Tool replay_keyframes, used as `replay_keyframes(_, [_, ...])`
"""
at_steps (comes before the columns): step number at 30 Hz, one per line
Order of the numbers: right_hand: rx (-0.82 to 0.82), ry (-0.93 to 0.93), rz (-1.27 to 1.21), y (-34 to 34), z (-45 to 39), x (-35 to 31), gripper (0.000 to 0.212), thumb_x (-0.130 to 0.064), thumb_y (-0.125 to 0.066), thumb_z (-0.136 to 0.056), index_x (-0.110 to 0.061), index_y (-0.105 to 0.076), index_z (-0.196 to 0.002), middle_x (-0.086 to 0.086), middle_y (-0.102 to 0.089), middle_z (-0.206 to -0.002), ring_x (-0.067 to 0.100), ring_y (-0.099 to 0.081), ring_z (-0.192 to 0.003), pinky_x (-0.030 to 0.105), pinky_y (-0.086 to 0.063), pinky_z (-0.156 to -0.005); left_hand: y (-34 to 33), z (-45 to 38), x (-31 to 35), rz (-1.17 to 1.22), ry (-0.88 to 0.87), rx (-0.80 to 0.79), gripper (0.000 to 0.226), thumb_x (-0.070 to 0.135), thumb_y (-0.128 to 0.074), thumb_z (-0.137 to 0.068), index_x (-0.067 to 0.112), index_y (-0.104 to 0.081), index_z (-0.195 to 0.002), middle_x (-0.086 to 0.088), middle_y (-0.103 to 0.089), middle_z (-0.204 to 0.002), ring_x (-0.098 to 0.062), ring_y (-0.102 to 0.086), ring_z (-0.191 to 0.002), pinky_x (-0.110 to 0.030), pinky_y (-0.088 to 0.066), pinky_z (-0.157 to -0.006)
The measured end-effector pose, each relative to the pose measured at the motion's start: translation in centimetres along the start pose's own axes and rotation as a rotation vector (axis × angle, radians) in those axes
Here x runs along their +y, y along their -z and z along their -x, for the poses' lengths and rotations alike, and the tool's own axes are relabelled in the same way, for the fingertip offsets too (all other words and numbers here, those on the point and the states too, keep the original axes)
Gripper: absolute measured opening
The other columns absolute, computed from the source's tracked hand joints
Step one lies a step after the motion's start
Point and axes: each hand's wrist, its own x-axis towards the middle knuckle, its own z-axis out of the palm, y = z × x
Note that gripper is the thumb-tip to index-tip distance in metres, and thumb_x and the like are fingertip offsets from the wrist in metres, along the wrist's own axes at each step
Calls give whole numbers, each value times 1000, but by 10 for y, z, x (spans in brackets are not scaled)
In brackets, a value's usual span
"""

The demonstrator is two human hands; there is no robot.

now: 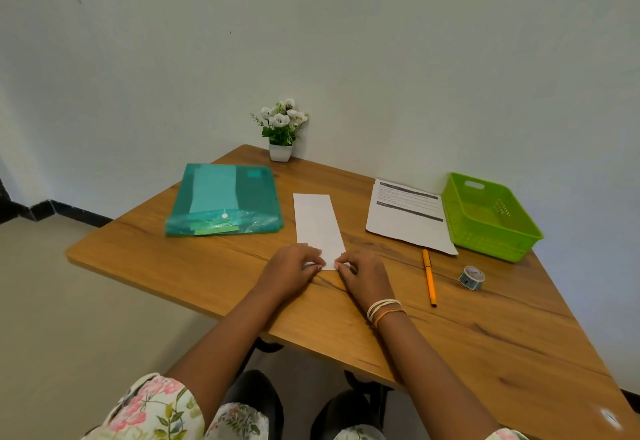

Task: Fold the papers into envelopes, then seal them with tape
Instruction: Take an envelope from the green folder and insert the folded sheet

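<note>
A white paper, folded into a long narrow strip, lies on the wooden table pointing away from me. My left hand and my right hand meet at its near end, fingertips curled and pinching the paper's near corners. A small roll of patterned tape sits on the table to the right, apart from both hands. A printed sheet lies flat further right, beside the basket.
A green plastic basket stands at the far right by the wall. An orange pen lies between my right hand and the tape. A teal plastic folder rests at the left. A small flower pot stands at the far edge.
</note>
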Motion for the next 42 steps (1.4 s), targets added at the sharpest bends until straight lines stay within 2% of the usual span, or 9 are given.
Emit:
replay_keyframes(8, [-44,204,150,-5,18,-12,28,-30,-53,-93,-20,-69,-114,-2,-68,-114,11,-59,-102,24,-49,-84,8,18,-5,-328,-154,-172,43,44,-29,-100,38,-41,-141,16,-36,-150,-6,-19,-145,-46,6,-118])
replay_keyframes(12, [4,60,184,3,21,-5,32,-31,-51,-93,-21,-66,-119,-4,-67,-118,10,-59,-106,23,-50,-88,18,26,-9,-415,-163,-271,47,46,-19,-102,39,-24,-148,17,-21,-156,-4,-9,-146,-47,13,-117])
replay_keyframes(18, [14,-30,231,5,18,-8,28,-27,-52,-93,-16,-70,-111,1,-70,-107,13,-61,-94,24,-53,-79,23,34,-8,-423,-108,-256,49,49,-20,-101,39,-22,-148,18,-20,-156,-5,-10,-146,-49,10,-118])
replay_keyframes(25, [-150,-511,67,7,-22,-29,27,-29,-68,-80,-5,-63,-94,15,-66,-101,30,-62,-91,31,-48,-67,21,35,-11,-401,-119,-236,51,54,-22,-99,41,-24,-148,18,-23,-155,-4,-12,-146,-48,10,-118])
replay_keyframes(30, [-248,-717,-124,10,-45,-38,42,-20,-75,-75,-5,-60,-112,13,-64,-114,29,-62,-103,33,-51,-79,19,35,-12,-378,-121,-209,51,56,-20,-98,43,-25,-147,19,-24,-154,-3,-13,-145,-47,12,-117])
replay_keyframes(33, [-234,-821,-311,10,-49,-43,40,-17,-75,-76,-4,-60,-112,12,-67,-98,24,-66,-84,29,-57,-68,18,35,-12,-380,-128,-183,51,56,-21,-98,41,-26,-147,18,-25,-154,-3,-14,-145,-47,13,-117])
replay_keyframes(35, [-217,-856,-416,11,-47,-48,34,-16,-75,-77,-3,-61,-106,9,-66,-79,17,-63,-63,25,-55,-55,16,36,-11,-385,-113,-137,53,55,-28,-97,38,-27,-147,14,-25,-155,-4,-15,-145,-47,10,-118])
replay_keyframes(38, [-173,-845,-522,8,-40,-55,20,-14,-76,-75,-3,-66,-89,8,-66,-67,17,-61,-56,26,-52,-54,9,33,-1,-351,-86,-1,60,46,-46,-95,30,-26,-149,6,-28,-156,-9,-24,-144,-42,-5,-120])
replay_keyframes(42, [-90,-649,-602,5,-26,-68,20,-22,-73,-77,-8,-66,-63,8,-61,-64,19,-56,-60,33,-43,-60,-1,32,20,-193,-73,243,53,15,-55,-94,19,-39,-144,-6,-51,-141,-22,-54,-124,-35,-45,-100])
